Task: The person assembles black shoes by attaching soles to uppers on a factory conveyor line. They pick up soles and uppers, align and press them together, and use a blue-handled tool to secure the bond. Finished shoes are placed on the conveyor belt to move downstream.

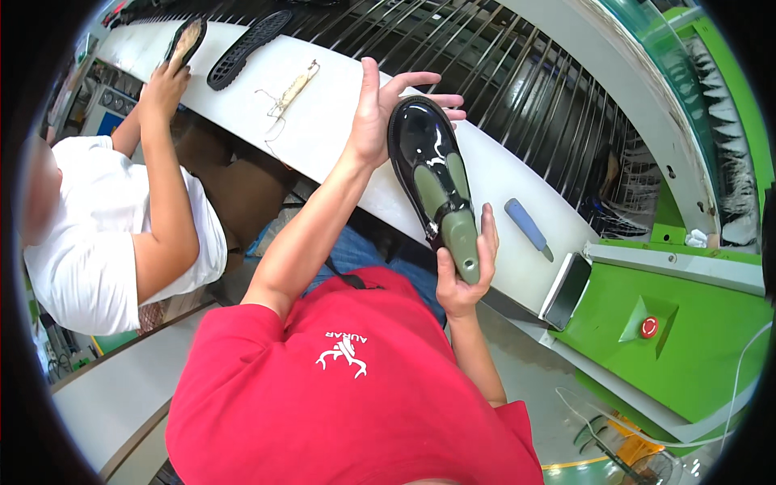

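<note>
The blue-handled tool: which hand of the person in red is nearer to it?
Right. The right hand holds the green form just left of the blue-handled tool; the left hand is farther off, up and to the left, beside the black shoe.

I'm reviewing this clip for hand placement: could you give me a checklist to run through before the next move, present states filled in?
1. Right hand gripping the green form at the heel end: ok.
2. Left hand closed around the toe end: not ok; fingers are spread.
3. Black shoe fully seated on the form: cannot tell.
4. Blue-handled tool out of both hands: ok, it lies on the white table.
5. Co-worker's hand away from this shoe: ok, it is farther left.
</note>
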Demonstrator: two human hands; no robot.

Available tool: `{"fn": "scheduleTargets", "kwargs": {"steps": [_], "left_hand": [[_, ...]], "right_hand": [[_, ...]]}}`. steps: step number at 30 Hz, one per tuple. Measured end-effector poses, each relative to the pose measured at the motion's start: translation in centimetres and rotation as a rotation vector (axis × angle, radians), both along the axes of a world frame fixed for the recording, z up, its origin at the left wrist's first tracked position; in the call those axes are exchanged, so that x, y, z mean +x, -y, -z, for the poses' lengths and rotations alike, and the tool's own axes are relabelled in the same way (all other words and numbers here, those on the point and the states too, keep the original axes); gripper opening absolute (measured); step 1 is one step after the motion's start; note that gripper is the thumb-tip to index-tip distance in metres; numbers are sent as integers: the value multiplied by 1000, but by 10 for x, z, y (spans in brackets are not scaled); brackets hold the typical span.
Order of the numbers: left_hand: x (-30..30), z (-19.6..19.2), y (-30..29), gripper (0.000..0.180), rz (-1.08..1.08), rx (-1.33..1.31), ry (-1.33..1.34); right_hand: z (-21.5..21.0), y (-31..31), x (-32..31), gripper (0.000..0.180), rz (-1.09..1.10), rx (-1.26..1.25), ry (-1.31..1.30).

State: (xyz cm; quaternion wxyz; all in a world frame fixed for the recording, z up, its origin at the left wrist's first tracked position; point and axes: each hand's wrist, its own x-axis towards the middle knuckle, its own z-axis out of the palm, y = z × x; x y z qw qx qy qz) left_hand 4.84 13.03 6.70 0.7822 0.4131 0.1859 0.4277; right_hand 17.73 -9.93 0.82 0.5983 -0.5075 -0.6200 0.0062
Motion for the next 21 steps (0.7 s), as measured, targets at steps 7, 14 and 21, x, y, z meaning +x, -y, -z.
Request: {"fn": "scheduleTargets", "kwargs": {"steps": [7,14,21], "left_hand": [[17,-57,27,114,171,263,89],[27,-79,46,55,162,799,-146],[29,-92,42,29,11,1037,-427]], "right_hand": [[26,31,-8,78,71,10,103],[28,41,-5,88,57,-28,-45],[29,47,-6,81,95,-74,-183]]}}
